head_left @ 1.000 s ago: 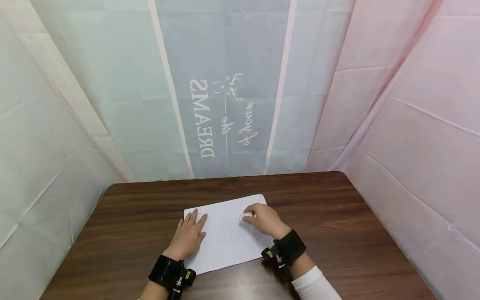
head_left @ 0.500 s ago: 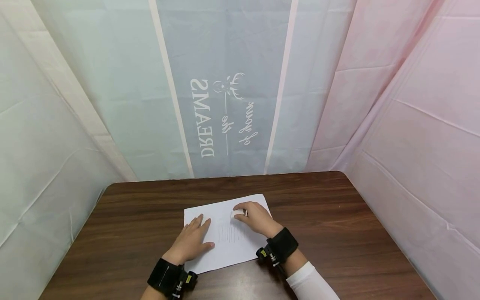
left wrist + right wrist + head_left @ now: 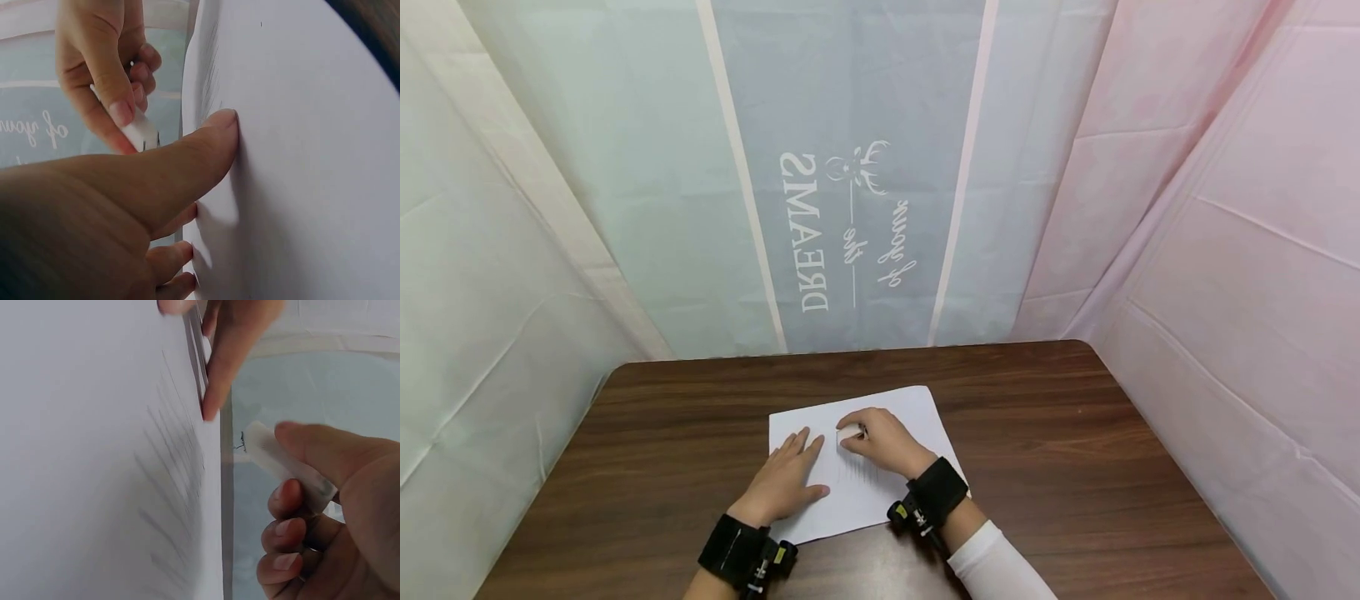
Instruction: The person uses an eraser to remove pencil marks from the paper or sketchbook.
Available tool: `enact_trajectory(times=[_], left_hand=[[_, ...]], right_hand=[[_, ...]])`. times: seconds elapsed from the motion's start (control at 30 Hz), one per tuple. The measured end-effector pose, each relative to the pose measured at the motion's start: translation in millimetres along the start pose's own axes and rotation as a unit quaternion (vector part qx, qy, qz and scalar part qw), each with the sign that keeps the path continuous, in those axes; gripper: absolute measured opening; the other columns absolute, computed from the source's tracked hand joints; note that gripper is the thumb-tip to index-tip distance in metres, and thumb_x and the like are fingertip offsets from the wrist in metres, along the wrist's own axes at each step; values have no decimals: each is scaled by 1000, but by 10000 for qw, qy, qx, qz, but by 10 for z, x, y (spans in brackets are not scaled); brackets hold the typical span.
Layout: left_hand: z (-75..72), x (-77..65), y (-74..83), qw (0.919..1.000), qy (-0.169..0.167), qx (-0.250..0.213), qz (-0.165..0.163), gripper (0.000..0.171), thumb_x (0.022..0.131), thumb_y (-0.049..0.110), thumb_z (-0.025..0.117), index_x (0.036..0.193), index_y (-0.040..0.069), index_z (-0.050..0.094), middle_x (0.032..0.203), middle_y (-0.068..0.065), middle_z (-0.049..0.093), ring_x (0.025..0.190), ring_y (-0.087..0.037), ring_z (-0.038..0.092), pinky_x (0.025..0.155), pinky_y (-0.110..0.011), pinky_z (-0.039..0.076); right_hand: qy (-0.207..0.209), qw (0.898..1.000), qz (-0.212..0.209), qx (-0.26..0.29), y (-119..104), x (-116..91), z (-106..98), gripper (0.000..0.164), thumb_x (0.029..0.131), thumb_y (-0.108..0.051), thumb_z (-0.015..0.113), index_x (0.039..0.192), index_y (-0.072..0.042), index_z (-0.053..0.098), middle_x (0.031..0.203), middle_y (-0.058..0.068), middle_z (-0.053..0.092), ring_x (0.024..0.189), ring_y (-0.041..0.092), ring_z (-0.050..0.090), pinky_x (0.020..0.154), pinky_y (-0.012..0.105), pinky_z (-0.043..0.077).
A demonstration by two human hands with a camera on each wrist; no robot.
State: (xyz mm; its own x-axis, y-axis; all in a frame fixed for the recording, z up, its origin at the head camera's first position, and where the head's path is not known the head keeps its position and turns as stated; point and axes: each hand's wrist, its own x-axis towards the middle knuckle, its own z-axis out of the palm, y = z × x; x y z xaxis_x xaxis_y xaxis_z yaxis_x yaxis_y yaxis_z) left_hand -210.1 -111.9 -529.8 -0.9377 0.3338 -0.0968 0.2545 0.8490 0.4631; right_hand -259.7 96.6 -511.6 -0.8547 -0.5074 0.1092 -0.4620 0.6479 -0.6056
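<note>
A white sheet of paper (image 3: 917, 417) lies on the table, with several thin, roughly parallel dark lines (image 3: 164, 434) drawn near its middle. Flat on its left part, my left hand (image 3: 782, 483) rests with fingers spread and thumb out to the side. My right hand (image 3: 883, 442) pinches a white eraser (image 3: 848, 433) between thumb and fingers, just above the far ends of the lines. In the right wrist view the eraser's tip (image 3: 253, 439) has dark specks on it and shows a gap from the paper. Part of the lines is hidden under the right hand.
The dark brown wooden table (image 3: 1060, 467) extends around the sheet on all sides. Behind it hangs a grey-blue cloth (image 3: 865, 100) with white lettering, and pale cloth walls (image 3: 1240, 317) close off both sides.
My right hand has moved left across the paper with the eraser, toward my left hand. My left hand has shifted slightly right and its thumb has spread outward.
</note>
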Motion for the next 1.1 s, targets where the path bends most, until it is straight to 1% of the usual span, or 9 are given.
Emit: enact_trajectory(times=[0.03,0.1,0.37,0.7,0.97,1.1], left_hand=[[0,-2,3,10000,0,-15,4,77,86,30,80,149,0,47,161,-28,33,150,-49,29,119,-66,27],[1,-4,7,10000,-1,-45,14,77,86,30,80,149,1,47,161,-28,33,150,-49,29,119,-66,27],[14,-4,10,9999,11,-130,13,77,86,30,80,149,-1,47,160,-29,33,150,-49,29,118,-68,26],[-10,-8,16,9999,66,-140,33,77,87,29,80,149,-1,47,160,-29,34,150,-49,29,118,-69,26],[-20,-27,22,9998,56,-193,55,76,86,29,81,148,-1,48,160,-29,34,150,-50,29,117,-70,27],[-16,-31,19,9998,34,-197,39,76,86,29,80,149,0,48,161,-28,33,150,-49,28,118,-70,26]], right_hand=[[-12,10000,-26,40,-4,10,24,25,95,-19,72,118,-11,75,112,6,75,76,3,57,68,20,48],[-59,9999,-47,68,-20,23,59,25,94,-20,73,118,-11,75,111,5,75,75,0,57,68,18,47],[-212,9998,0,-22,-47,26,134,26,94,-22,73,119,-13,74,113,4,75,77,0,60,70,18,49],[-242,9994,-15,-250,-66,56,176,24,94,-21,74,117,-14,75,117,1,76,88,4,68,76,19,53],[-364,9986,112,-355,-66,53,194,24,94,-22,73,116,-14,76,116,1,76,90,5,67,78,20,53],[-391,9979,120,-504,-70,49,202,23,93,-23,74,114,-15,77,116,1,76,93,9,68,81,24,54]])
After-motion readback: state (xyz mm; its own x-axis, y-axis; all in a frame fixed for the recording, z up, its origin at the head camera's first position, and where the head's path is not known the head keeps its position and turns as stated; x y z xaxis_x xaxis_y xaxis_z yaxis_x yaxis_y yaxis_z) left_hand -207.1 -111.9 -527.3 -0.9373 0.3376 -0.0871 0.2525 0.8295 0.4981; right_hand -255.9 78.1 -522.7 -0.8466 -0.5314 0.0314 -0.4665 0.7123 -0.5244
